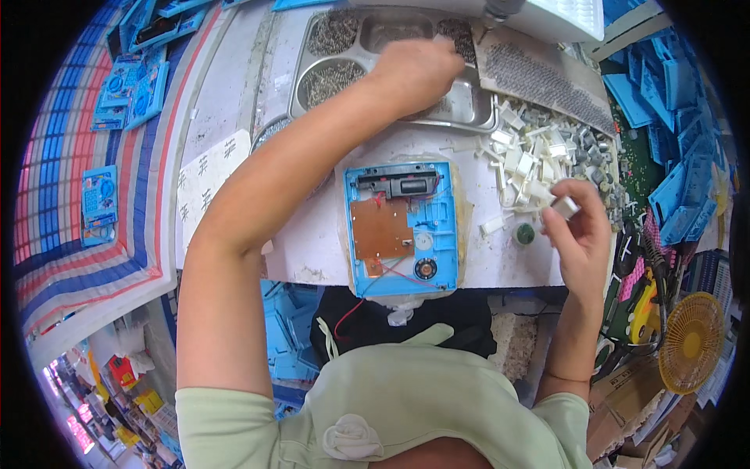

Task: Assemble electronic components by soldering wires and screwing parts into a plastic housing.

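My left hand [418,72] reaches over the metal compartment tray [491,117], its fingers pinched at the compartment of small dark screws [455,33]. Whatever those fingers hold is too small to make out. At the right, my right hand [582,234] grips a small white plastic part [565,207] between thumb and fingers, beside a heap of similar white parts [525,160]. Before me lies an opened blue plastic casing [445,270], inner side up. Inside it are a brown circuit board [379,230], a black battery compartment [412,185], a round speaker [426,269] and thin wires.
A board of many small pins or screws [539,74] lies beyond the white parts. A small green round pot [524,233] stands near my right hand. Blue casings pile up at the right [687,156] and upper left [133,90]. A yellow fan [691,344] is at the lower right.
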A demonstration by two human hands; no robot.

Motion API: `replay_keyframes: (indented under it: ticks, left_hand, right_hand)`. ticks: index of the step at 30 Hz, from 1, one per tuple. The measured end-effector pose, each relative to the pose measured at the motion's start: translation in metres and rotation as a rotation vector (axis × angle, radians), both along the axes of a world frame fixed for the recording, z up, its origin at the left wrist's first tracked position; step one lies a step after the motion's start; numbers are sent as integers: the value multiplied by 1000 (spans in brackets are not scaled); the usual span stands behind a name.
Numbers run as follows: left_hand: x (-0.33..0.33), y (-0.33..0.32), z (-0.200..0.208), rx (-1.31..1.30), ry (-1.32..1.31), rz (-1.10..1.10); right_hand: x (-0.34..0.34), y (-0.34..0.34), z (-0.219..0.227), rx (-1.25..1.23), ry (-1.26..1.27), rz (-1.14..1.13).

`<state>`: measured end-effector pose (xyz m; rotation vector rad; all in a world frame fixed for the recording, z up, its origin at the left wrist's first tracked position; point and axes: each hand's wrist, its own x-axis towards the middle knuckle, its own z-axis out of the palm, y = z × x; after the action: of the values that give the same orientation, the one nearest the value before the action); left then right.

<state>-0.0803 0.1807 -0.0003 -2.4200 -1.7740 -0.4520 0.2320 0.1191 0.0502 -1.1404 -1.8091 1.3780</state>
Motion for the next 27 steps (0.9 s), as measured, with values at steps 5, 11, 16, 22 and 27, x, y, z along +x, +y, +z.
replay_keyframes:
  ticks: [5,11,16,22,27]
  left_hand:
    - [30,-131,72,-298,-789,-23]
    - [77,-229,38,-871,-1832,142]
    - [87,-240,21,-781,-2080,191]
    - [83,-242,14,-770,-2040,242]
    - [71,-227,38,-806,-1446,104]
  right_hand:
    - [1,-43,-9,60,228,-121]
    - [-44,-66,-29,170,420,63]
    - [-50,-69,-32,278,342,202]
    - [-42,-52,-8,519,48,496]
    - [1,-47,-18,184,21,624]
